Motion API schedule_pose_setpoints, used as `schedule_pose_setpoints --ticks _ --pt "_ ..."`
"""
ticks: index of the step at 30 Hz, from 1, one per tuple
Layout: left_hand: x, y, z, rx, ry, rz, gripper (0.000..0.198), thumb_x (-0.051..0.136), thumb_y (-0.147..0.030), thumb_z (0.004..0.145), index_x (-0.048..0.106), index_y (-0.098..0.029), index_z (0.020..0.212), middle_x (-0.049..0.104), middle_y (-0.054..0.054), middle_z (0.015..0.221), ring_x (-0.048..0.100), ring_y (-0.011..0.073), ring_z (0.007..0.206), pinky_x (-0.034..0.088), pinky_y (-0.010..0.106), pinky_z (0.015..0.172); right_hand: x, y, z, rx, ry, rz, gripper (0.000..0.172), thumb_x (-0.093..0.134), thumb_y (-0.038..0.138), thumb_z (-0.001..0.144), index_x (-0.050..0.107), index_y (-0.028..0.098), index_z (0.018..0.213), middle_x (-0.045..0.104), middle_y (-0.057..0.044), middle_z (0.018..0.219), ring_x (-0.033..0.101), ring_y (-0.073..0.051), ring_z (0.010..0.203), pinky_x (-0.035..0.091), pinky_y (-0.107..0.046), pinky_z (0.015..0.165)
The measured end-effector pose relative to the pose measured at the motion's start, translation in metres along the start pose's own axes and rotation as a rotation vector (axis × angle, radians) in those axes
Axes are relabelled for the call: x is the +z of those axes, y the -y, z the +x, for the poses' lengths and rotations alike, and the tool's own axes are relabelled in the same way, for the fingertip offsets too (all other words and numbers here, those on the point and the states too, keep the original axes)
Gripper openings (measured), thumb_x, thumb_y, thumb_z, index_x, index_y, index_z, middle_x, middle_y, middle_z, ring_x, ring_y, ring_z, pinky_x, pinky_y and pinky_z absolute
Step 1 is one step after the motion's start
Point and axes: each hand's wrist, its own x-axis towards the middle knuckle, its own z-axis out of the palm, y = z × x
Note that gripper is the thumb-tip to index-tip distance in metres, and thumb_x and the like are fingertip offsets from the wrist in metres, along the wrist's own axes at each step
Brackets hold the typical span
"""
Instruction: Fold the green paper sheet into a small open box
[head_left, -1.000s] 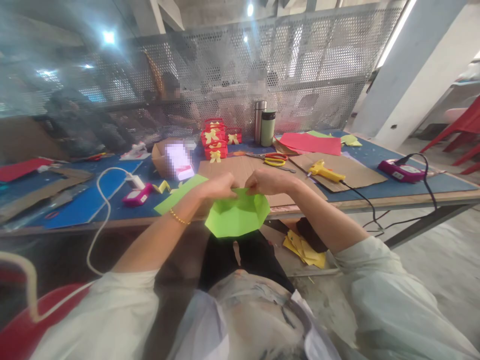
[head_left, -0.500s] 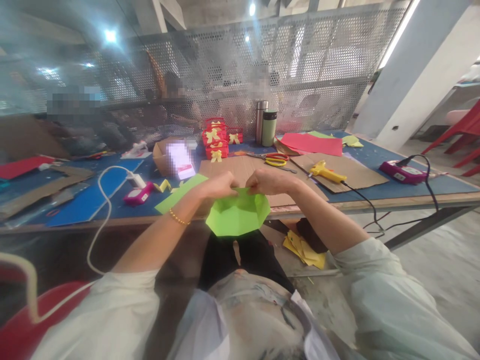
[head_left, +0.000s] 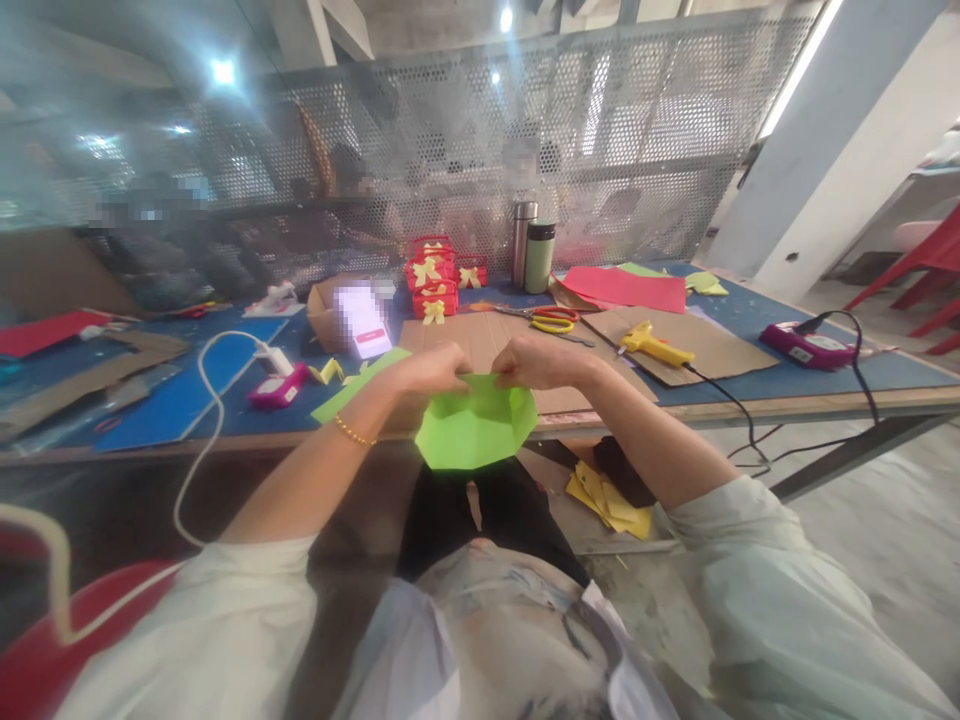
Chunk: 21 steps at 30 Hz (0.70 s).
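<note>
Both my hands pinch the top edge of a folded light-green paper [head_left: 474, 428] that hangs over the near edge of the table [head_left: 787, 405]. My left hand [head_left: 427, 370], with a gold bracelet at the wrist, grips the paper's upper left part. My right hand [head_left: 541, 362] grips the upper right part, and the two hands almost touch. The paper is creased into an angular, many-sided shape. A flat light-green strip [head_left: 352, 390] lies on the table under my left forearm.
On the table lie cardboard sheets [head_left: 690, 345], yellow-handled scissors [head_left: 551, 321], a yellow glue gun [head_left: 651, 343] with a black cord, red gift boxes with yellow bows [head_left: 431, 280], two flasks [head_left: 529, 256], red paper [head_left: 622, 287] and pink devices [head_left: 806, 343]. Yellow paper scraps [head_left: 607, 497] lie on the floor.
The green paper has drawn in slightly and sits a little higher between my hands. My hands stay in nearly the same place.
</note>
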Motion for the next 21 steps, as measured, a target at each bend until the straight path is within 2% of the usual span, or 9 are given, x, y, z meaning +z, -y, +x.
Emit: schedule_pose_setpoints --ticks 5,8,10,13,15,19,21 --pt "0.001 0.000 0.004 -0.020 -0.067 0.028 0.027 0.062 -0.020 0.067 0.044 -0.017 0.047 0.031 -0.005 0.049 0.030 0.0093 0.050 0.020 0.030 0.055 0.001 -0.005 0.003 -0.006 -0.036 -0.013 0.020 0.056 0.015 0.076 0.076 0.014 0.073 0.066 -0.002 0.065 0.048 -0.011 0.061 0.031 -0.025 0.058" --pt "0.002 0.008 0.005 -0.039 -0.096 -0.024 0.025 0.063 -0.022 0.066 0.047 -0.017 0.047 0.035 -0.004 0.049 0.034 0.0100 0.051 0.022 0.028 0.053 0.001 -0.016 0.003 -0.029 -0.118 0.156 0.025 0.054 0.020 0.081 0.078 0.015 0.082 0.073 -0.004 0.077 0.057 -0.014 0.070 0.039 -0.024 0.064" --pt "0.003 0.018 0.007 -0.038 -0.129 -0.114 0.025 0.063 -0.025 0.066 0.047 -0.017 0.049 0.038 -0.004 0.050 0.037 0.0103 0.052 0.024 0.026 0.052 0.000 -0.026 0.002 -0.039 -0.223 0.283 0.027 0.053 0.028 0.084 0.077 0.015 0.085 0.074 -0.005 0.081 0.061 -0.017 0.076 0.043 -0.025 0.068" --pt "0.007 0.036 0.013 -0.066 -0.321 -0.291 0.024 0.063 -0.028 0.069 0.051 -0.017 0.052 0.043 -0.002 0.054 0.042 0.0117 0.056 0.029 0.025 0.053 0.002 -0.046 0.003 0.026 -0.428 0.344 0.027 0.053 0.031 0.083 0.074 0.015 0.076 0.071 -0.006 0.074 0.062 -0.018 0.073 0.044 -0.025 0.067" --pt "0.008 0.047 0.019 -0.147 -0.475 -0.293 0.027 0.064 -0.029 0.070 0.048 -0.017 0.051 0.042 -0.003 0.054 0.041 0.0113 0.057 0.031 0.025 0.054 0.005 -0.058 0.008 0.082 -0.506 0.320 0.024 0.053 0.027 0.079 0.069 0.015 0.066 0.068 -0.005 0.066 0.060 -0.016 0.067 0.042 -0.025 0.063" --pt "0.004 0.061 0.036 -0.263 -0.591 -0.127 0.017 0.063 -0.025 0.073 0.059 -0.017 0.059 0.046 -0.002 0.057 0.049 0.0145 0.066 0.035 0.024 0.059 0.010 -0.075 0.033 0.179 -0.510 0.266 0.018 0.055 0.022 0.074 0.066 0.014 0.063 0.063 -0.003 0.059 0.055 -0.014 0.062 0.036 -0.024 0.058" --pt "0.001 0.063 0.045 -0.345 -0.601 -0.009 0.013 0.063 -0.025 0.074 0.063 -0.017 0.064 0.049 -0.001 0.058 0.055 0.0178 0.071 0.036 0.025 0.062 0.009 -0.078 0.048 0.239 -0.571 0.202 0.017 0.059 0.024 0.074 0.065 0.014 0.062 0.062 -0.003 0.060 0.054 -0.014 0.064 0.034 -0.024 0.059"
